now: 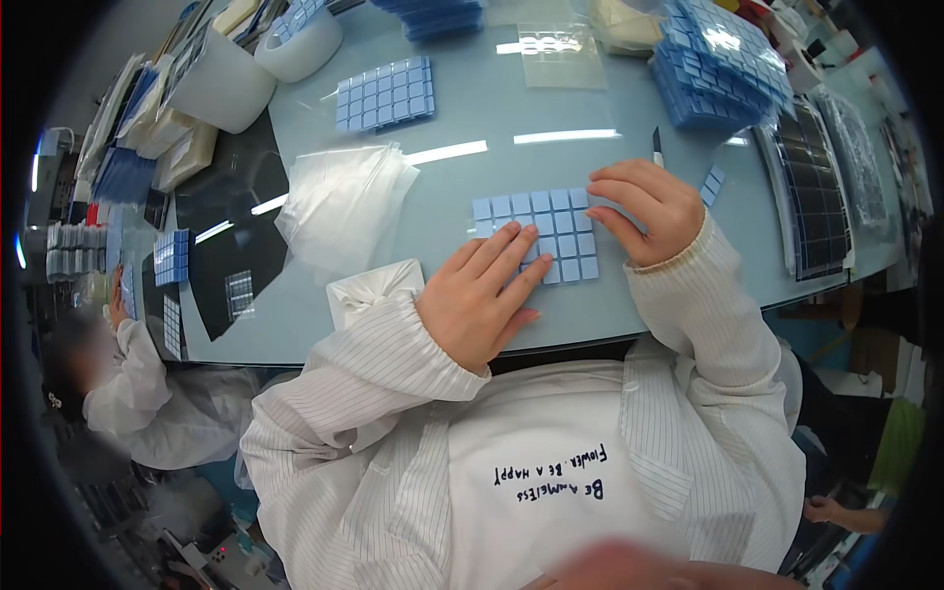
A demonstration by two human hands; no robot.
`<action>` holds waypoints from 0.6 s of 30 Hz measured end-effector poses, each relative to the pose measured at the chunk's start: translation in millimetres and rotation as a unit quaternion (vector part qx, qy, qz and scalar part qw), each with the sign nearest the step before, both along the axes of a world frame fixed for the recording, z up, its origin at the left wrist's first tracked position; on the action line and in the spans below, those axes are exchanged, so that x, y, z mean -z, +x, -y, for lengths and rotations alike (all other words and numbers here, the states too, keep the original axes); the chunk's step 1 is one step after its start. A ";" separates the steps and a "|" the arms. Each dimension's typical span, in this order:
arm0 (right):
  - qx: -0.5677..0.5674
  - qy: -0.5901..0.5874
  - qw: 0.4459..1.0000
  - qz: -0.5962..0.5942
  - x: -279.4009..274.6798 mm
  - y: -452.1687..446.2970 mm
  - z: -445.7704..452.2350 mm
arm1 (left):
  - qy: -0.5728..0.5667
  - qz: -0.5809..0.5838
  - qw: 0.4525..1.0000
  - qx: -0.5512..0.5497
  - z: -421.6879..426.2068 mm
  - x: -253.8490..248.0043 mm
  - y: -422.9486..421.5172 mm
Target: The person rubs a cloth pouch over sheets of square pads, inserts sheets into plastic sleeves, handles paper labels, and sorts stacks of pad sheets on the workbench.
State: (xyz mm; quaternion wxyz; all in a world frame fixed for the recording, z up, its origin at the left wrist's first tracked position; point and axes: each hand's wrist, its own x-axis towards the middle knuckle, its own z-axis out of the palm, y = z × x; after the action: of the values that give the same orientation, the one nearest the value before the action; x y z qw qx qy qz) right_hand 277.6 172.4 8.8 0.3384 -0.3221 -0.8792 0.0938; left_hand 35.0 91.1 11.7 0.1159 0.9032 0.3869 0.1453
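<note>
Two-handed steadying, I'd judge: left hand (474,300) spread on the blue sheet (561,224) mid-frame, right hand (659,208) parted at its edge; next wants lightness.

White glare (567,137) streaks the bright table (482,103); fisheye distortion curves it, and black corners (25,25) surround it.

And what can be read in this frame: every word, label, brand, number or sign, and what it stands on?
"BE A…ESS", upside down on the shirt; middle letters unclear.
"FLOWER. BE A HAPPY", the neighbouring line on the same shirt.
No readable text on the blue sheet.
The stacked goods at far left are too small and blurred to read.
</note>
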 end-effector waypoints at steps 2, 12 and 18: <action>0.020 0.027 0.999 0.024 -2.9 -2.2 -3.1 | 0.028 0.019 0.999 0.020 -7.5 -1.4 -1.9; 0.152 0.192 0.956 0.161 32.2 -37.9 -104.0 | -0.060 0.174 0.983 0.008 -58.3 4.6 -4.4; 0.111 -0.021 0.948 0.296 35.4 -40.3 -114.0 | -0.110 0.220 0.969 -0.011 -52.2 -0.2 -9.2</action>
State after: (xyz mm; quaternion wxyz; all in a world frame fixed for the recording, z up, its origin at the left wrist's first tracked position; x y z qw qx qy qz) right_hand 237.3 286.4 -26.6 0.0639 -0.4381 -0.8963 -0.0256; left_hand 25.8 143.3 11.8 0.2947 0.8268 0.3751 0.2981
